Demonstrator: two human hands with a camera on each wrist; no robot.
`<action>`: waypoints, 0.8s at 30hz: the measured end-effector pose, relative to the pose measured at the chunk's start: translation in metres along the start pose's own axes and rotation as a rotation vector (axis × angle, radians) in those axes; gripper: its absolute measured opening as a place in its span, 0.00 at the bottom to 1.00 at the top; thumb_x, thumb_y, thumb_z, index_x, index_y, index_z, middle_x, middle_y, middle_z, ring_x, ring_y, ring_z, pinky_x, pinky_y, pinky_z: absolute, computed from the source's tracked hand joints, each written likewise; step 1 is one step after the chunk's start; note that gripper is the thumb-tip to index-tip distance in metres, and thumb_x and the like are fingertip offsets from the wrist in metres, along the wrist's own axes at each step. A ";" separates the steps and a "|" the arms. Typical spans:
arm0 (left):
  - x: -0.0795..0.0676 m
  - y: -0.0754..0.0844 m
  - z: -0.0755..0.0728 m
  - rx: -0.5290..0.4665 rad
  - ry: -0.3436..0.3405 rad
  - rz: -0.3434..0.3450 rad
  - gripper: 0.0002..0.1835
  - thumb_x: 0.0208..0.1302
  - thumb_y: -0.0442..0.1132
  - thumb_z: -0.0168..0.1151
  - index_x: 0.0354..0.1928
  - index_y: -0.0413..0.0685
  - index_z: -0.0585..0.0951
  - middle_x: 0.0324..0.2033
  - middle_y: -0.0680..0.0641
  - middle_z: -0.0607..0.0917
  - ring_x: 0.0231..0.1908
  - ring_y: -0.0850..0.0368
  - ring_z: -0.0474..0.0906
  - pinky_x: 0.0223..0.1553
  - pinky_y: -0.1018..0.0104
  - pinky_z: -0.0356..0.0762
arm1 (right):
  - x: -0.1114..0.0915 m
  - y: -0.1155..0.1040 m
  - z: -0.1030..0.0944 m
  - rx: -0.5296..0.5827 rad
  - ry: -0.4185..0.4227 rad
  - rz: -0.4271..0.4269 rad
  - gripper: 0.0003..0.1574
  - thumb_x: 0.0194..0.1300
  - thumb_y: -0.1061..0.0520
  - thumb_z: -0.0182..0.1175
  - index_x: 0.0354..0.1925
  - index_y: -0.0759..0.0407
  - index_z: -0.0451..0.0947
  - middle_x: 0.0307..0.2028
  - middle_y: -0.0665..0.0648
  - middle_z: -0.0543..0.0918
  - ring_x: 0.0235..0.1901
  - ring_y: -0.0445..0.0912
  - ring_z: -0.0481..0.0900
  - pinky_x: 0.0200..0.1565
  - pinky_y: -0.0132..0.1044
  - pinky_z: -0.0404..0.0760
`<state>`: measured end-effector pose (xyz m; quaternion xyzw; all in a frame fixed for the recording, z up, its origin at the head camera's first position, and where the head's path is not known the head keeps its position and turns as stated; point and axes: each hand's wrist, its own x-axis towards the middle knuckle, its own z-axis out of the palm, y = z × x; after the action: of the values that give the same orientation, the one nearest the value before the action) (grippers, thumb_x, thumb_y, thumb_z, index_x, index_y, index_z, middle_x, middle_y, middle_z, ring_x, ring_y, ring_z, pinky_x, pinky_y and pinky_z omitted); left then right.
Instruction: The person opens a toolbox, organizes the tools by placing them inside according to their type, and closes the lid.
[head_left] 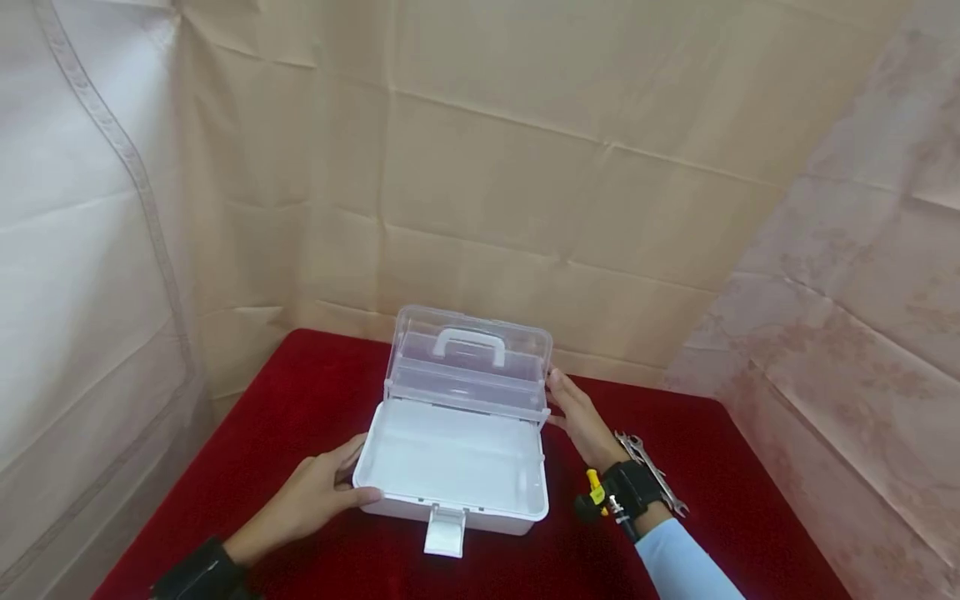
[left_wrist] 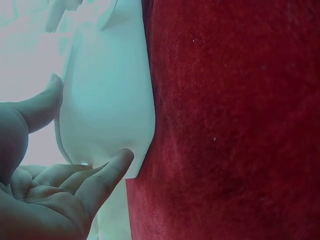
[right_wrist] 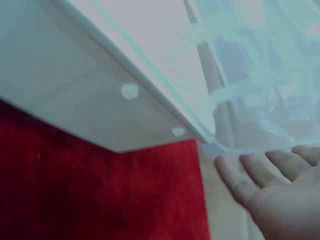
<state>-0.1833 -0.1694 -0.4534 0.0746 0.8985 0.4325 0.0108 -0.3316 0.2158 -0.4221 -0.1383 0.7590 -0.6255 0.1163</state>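
Note:
A white plastic storage box (head_left: 495,522) stands on the red cloth with its clear lid (head_left: 517,383) swung up at the back. The lid has a white handle (head_left: 471,337), and the front latch (head_left: 445,533) hangs down. At the near left corner my left hand (head_left: 318,496) grips the box, thumb at the rim and fingers against the side; the left wrist view shows this hand (left_wrist: 55,200) close up. My right hand (head_left: 585,421) is beside the lid's right edge. In the right wrist view, that hand's extended fingers (right_wrist: 237,180) meet the lid's edge.
Metal wrenches (head_left: 656,473) lie right of the box, partly behind my right wrist. A yellow and black tool (head_left: 594,483) lies by that wrist, partly hidden. The red cloth (head_left: 330,392) covers the table, and a beige curtain (head_left: 480,183) hangs behind it.

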 end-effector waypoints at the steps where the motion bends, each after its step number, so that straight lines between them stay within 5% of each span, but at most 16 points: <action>1: 0.001 0.001 0.001 -0.005 -0.004 0.008 0.53 0.46 0.64 0.71 0.72 0.46 0.66 0.60 0.44 0.77 0.51 0.59 0.79 0.47 0.65 0.77 | 0.001 0.002 -0.002 0.009 -0.012 0.025 0.39 0.75 0.32 0.38 0.77 0.41 0.50 0.71 0.50 0.59 0.69 0.55 0.59 0.60 0.54 0.66; 8: 0.005 0.006 0.005 0.022 -0.039 0.060 0.54 0.45 0.65 0.71 0.72 0.43 0.66 0.59 0.43 0.78 0.49 0.60 0.79 0.46 0.66 0.77 | 0.000 0.022 -0.013 0.173 0.006 0.216 0.53 0.66 0.22 0.39 0.77 0.49 0.52 0.72 0.55 0.60 0.69 0.60 0.60 0.62 0.55 0.63; 14: 0.006 0.007 0.006 0.010 -0.044 0.069 0.56 0.46 0.64 0.71 0.72 0.41 0.64 0.60 0.41 0.77 0.46 0.60 0.81 0.42 0.69 0.78 | -0.001 0.031 -0.012 0.208 -0.022 0.233 0.54 0.67 0.22 0.38 0.76 0.55 0.53 0.73 0.60 0.58 0.69 0.62 0.57 0.63 0.56 0.60; 19: 0.004 0.005 0.004 0.018 -0.065 0.082 0.57 0.48 0.63 0.71 0.74 0.39 0.59 0.62 0.38 0.74 0.42 0.61 0.83 0.38 0.71 0.78 | -0.007 0.035 -0.015 0.181 -0.043 0.221 0.51 0.69 0.24 0.38 0.75 0.56 0.55 0.72 0.60 0.60 0.69 0.60 0.60 0.63 0.54 0.61; 24: -0.001 0.006 -0.004 0.023 -0.076 0.043 0.45 0.55 0.58 0.69 0.71 0.44 0.67 0.58 0.41 0.79 0.48 0.52 0.82 0.43 0.62 0.79 | -0.033 0.039 -0.029 0.024 -0.018 0.214 0.46 0.72 0.32 0.46 0.71 0.63 0.62 0.65 0.63 0.70 0.61 0.58 0.71 0.58 0.48 0.71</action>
<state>-0.1815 -0.1687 -0.4462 0.1105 0.9005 0.4191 0.0348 -0.3131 0.2609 -0.4548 -0.0608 0.7609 -0.6172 0.1908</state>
